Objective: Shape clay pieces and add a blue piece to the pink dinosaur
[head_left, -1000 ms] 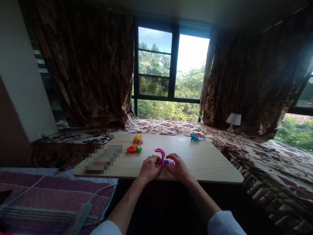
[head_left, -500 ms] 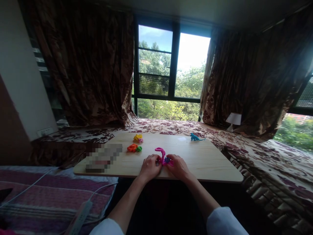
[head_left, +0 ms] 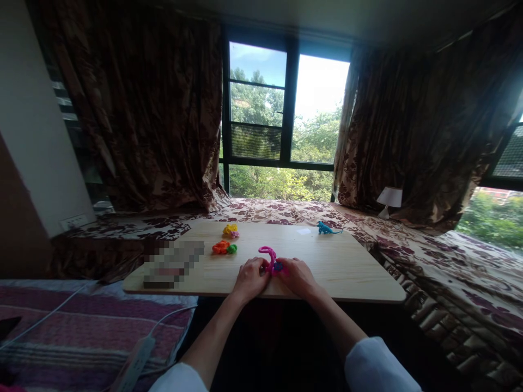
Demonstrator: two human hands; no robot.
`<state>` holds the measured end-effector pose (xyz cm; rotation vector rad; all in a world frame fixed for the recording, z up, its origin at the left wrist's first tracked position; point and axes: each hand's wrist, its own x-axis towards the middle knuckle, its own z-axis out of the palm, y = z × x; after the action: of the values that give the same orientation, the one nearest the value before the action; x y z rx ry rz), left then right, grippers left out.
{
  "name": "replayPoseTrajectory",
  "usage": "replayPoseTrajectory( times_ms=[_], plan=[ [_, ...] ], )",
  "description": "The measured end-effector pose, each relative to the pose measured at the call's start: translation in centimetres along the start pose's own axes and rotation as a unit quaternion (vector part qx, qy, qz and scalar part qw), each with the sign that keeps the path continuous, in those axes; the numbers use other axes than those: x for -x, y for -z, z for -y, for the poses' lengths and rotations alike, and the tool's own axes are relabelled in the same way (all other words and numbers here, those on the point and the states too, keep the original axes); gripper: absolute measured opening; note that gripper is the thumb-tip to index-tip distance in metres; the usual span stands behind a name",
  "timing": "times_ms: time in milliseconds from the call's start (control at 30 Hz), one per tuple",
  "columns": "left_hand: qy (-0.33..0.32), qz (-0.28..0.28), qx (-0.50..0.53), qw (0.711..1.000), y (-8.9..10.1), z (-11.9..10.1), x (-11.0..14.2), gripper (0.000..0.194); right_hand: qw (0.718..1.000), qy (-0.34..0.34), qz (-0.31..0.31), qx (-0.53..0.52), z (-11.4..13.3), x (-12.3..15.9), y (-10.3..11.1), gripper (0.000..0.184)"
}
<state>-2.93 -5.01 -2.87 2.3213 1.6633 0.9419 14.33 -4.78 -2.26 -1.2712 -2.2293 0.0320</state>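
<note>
While daylight came in through the window (head_left: pixel 312 109) at the far side of the room, a person's two bare hands met over the near part of a pale wooden bench (head_left: pixel 347 272). Between them was a bright pink figure (head_left: pixel 272 260), its hooked stem rising above the fingers, with a dark blue piece (head_left: pixel 278 267) low on its right side. The left hand (head_left: pixel 253 276) was narrow, fingertips pinched on the pink base. The right hand (head_left: pixel 297 276) was bent inward, thumb and fingers closed in on the figure's right end, beside the blue; exactly where each fingertip pressed was hidden from me.

Farther left on the bench, an orange lump (head_left: pixel 220 247) touched a green lump (head_left: pixel 232 249), and beyond them a yellow lump (head_left: pixel 230 229) had a pale pink piece (head_left: pixel 234 235) against it. A blue animal-shaped figure (head_left: pixel 327 228) with a thin tail stood far right.

The pink material looked soft to me, so too firm a squeeze could have flattened the base. An uneven pull between the hands could have worked the dark blue piece loose. The stem, free at its top, could have sagged if knocked, and with the near edge so close, a slip could have sent a part over the side.
</note>
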Motion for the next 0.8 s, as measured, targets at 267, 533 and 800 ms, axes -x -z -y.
replayPoseTrajectory(
  times_ms=[267,533,800],
  plan=[
    [0.026,0.038,0.048,0.998,-1.3,-2.6,-2.5,0.028,0.999,-0.001,-0.047,-0.004,-2.5,1.1,2.5,0.026],
    [-0.016,0.064,0.112,0.991,-6.8,-11.1,-7.6,0.029,0.993,-0.059,-0.096,0.030,-10.6,4.3,8.0,0.030],
    [-0.057,0.083,0.076,0.992,-7.9,-10.7,-7.3,0.028,0.988,-0.110,-0.093,0.062,-15.7,6.8,9.1,0.027]
  ],
)
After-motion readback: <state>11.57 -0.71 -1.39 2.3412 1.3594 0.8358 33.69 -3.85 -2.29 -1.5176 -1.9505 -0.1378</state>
